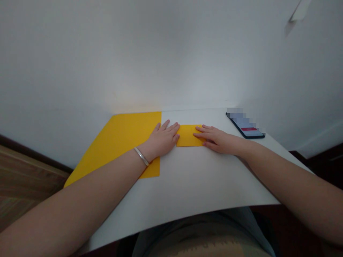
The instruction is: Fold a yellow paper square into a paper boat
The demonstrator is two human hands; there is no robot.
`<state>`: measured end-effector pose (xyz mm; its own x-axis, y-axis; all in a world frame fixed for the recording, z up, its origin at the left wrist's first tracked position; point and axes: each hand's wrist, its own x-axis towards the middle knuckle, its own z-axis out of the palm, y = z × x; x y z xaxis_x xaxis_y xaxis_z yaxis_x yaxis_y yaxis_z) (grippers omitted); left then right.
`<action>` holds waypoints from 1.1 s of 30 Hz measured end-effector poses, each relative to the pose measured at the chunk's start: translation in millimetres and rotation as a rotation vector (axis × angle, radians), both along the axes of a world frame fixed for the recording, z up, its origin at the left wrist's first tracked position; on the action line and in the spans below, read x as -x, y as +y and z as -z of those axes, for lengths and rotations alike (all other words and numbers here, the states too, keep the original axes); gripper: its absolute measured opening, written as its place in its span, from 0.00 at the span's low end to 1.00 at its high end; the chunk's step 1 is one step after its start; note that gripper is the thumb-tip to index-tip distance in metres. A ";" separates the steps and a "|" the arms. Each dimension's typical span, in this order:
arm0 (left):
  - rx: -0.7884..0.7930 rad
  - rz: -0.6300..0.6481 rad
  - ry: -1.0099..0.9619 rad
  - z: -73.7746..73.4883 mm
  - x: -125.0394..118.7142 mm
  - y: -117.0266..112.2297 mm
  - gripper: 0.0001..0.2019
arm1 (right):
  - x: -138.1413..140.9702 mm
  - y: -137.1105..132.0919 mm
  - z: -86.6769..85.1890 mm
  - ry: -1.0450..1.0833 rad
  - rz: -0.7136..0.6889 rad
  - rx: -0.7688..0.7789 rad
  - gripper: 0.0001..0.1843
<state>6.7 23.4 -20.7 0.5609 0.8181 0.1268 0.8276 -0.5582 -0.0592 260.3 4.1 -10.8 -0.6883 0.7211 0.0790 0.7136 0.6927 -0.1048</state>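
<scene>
A small yellow rectangle of paper (187, 136), seemingly folded, lies flat on the white table between my two hands. My left hand (164, 138) is open, its fingers spread and reaching the paper's left edge, with a silver bangle on the wrist. Across the right end of the paper rest the fingers of my right hand (211, 138), also open and lying flat. Under my left forearm is a large yellow sheet (125, 134), its right edge beneath the hand.
The white table (198, 182) stands against a pale wall (171, 57). A phone (248, 126) with a lit screen lies at the back right. Left of the table is a wooden panel (29, 182). My lap is just below the front edge.
</scene>
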 end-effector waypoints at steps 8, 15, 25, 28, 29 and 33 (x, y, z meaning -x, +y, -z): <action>-0.212 0.121 -0.070 -13.0 -3.2 -1.9 0.21 | -1.5 -5.5 -8.3 -0.057 0.118 -0.218 0.19; -0.273 0.143 -0.082 -17.6 -7.3 -10.9 0.17 | 5.4 -10.4 -16.1 0.062 -0.007 -0.268 0.16; -0.263 0.083 -0.044 -20.1 -10.3 -9.7 0.14 | 16.4 -24.5 -16.6 0.064 -0.196 -0.184 0.16; -0.268 0.106 -0.077 -18.6 -10.8 -9.9 0.13 | 17.3 -25.2 -18.0 0.024 -0.186 -0.200 0.15; -0.265 0.124 -0.089 -17.5 -10.5 -9.5 0.14 | 17.1 -25.3 -18.8 0.020 -0.184 -0.198 0.15; -0.175 0.137 -0.109 -10.9 -7.3 -4.5 0.21 | 15.0 -26.2 -24.3 0.005 -0.190 -0.180 0.13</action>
